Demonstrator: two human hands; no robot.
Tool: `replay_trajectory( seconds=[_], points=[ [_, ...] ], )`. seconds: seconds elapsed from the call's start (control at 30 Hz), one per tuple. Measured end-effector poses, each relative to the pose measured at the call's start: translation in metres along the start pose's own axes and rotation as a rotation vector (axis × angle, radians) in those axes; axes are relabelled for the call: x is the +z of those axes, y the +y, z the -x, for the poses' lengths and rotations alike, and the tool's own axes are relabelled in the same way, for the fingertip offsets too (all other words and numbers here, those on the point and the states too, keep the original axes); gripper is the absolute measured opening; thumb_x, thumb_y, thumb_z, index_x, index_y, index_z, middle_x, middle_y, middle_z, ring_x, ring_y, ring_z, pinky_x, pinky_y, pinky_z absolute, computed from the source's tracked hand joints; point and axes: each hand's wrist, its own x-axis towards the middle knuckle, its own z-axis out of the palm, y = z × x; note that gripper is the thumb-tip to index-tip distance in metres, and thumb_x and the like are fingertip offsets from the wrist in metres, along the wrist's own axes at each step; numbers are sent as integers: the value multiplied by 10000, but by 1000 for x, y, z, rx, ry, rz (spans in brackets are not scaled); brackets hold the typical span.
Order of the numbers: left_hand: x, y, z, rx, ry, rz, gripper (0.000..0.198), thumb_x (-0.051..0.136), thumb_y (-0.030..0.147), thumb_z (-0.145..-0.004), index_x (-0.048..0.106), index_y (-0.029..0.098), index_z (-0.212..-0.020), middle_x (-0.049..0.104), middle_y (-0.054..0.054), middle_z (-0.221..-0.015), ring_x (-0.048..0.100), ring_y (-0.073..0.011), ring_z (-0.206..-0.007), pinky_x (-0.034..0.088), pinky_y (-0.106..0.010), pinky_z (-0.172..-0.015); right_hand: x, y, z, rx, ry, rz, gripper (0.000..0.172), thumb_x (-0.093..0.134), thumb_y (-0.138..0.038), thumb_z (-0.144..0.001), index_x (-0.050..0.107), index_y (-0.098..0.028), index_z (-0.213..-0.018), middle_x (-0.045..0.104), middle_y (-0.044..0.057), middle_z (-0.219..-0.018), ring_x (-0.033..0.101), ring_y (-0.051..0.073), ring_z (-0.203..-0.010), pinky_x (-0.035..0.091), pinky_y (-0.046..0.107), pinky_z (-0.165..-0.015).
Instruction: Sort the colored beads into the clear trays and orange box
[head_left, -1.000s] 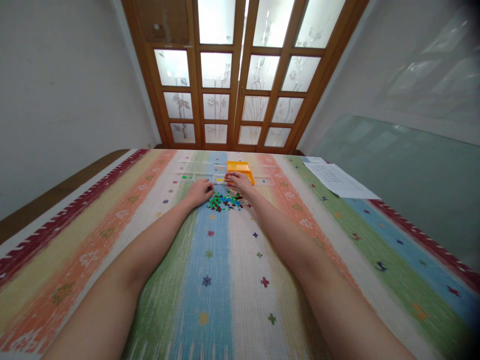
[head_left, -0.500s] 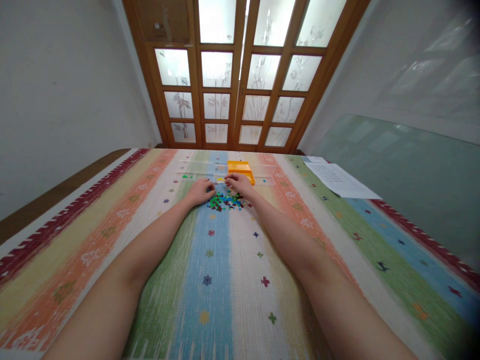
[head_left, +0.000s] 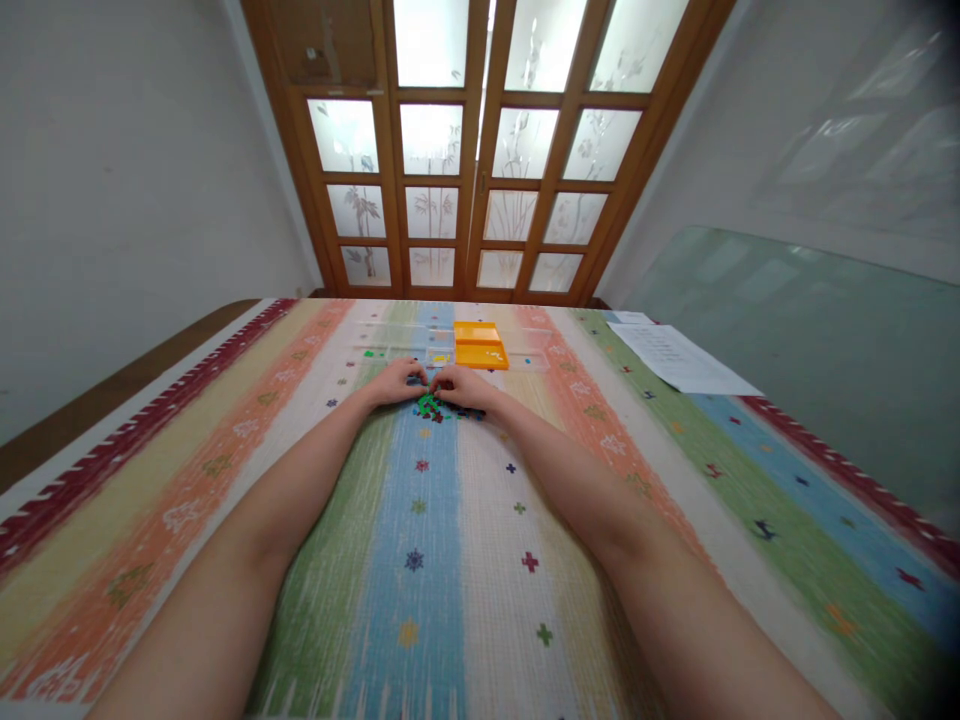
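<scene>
A small pile of tiny coloured pieces (head_left: 430, 407), green, blue and dark brown, lies on the striped tablecloth. Over its left edge is my left hand (head_left: 396, 384), fingers curled with thumb and fingertips drawn together. My right hand (head_left: 466, 389) bends over the pile from the other side, its fingertips pinched close to the left thumb and hiding part of the pieces. Whatever either hand pinches is too small to make out. Just beyond the hands stands an open orange box (head_left: 471, 354) with a few pale pieces in it.
Clear plastic trays flank the orange box; the left tray holds green pieces (head_left: 370, 354), the middle one yellow pieces (head_left: 441, 359), the right one a blue piece (head_left: 528, 361). Printed paper sheets (head_left: 679, 360) lie at the right, near a glass panel (head_left: 810, 350).
My right hand has moved from in front of the orange box down and left to the pile, close to my left hand. The left hand has shifted slightly left.
</scene>
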Motion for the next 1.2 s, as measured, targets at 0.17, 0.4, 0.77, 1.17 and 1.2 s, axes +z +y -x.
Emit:
replay_trajectory(
  seconds=[0.17, 0.4, 0.77, 1.17, 1.2],
  points=[
    [1, 2, 0, -21, 23, -2, 154, 707, 251, -818, 784, 209, -945, 680, -53, -984, 643, -224, -970, 500, -370, -958, 0, -7, 0, -39, -11, 121, 160, 669, -138, -862, 787, -210, -945, 712, 14, -859, 590, 165, -797, 403, 258, -761],
    [7, -1, 0, -21, 60, -49, 131, 652, 215, -843, 758, 203, -919, 681, -53, -980, 648, -224, -983, 495, -366, -970, -2, -13, 3, -61, 5, 244, 171, 651, -116, -869, 785, -213, -914, 715, 52, -932, 601, 207, -905, 405, 278, -817],
    [7, 1, 0, -15, 71, -71, 118, 635, 225, -858, 744, 213, -902, 675, -48, -962, 647, -224, -968, 493, -365, -953, -4, -10, 1, -43, -40, 126, 141, 691, -136, -804, 782, -216, -877, 708, 1, -798, 561, 154, -733, 368, 253, -693],
    [7, 1, 0, -34, 67, -66, 111, 643, 231, -854, 742, 214, -901, 678, -55, -985, 645, -230, -986, 494, -374, -962, -1, -20, 0, -39, -40, 123, 123, 668, -88, -798, 718, -192, -757, 662, -6, -735, 527, 142, -684, 350, 257, -663],
    [7, 0, 0, -30, 69, -64, 111, 642, 232, -855, 742, 214, -901, 676, -55, -984, 644, -229, -985, 494, -372, -963, 0, -20, 0, -43, -37, 120, 118, 665, -91, -799, 711, -191, -754, 659, -4, -737, 528, 143, -688, 351, 257, -666]
  ],
)
